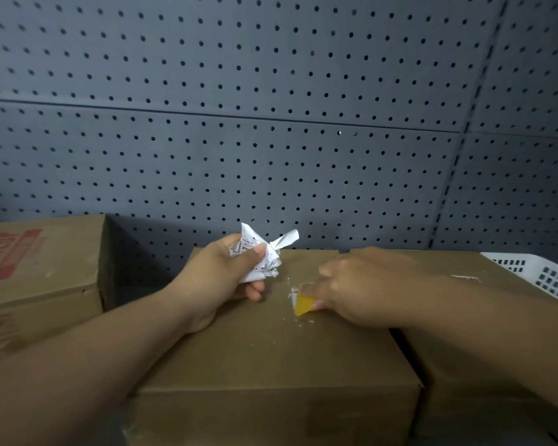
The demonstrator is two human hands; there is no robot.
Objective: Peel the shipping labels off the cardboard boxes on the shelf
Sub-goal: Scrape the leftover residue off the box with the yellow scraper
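Left hand [226, 272] clenches the peeled label [264, 252]; right hand [368, 284], at three o'clock, pinches a scraper [302, 305] on leftover scraps [293, 290].

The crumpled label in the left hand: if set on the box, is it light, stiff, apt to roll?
Probably very light: the left hand holds the label up between thumb and fingers. Likely soft, since it is crushed into folds. Its ragged shape should hardly roll on the flat box.
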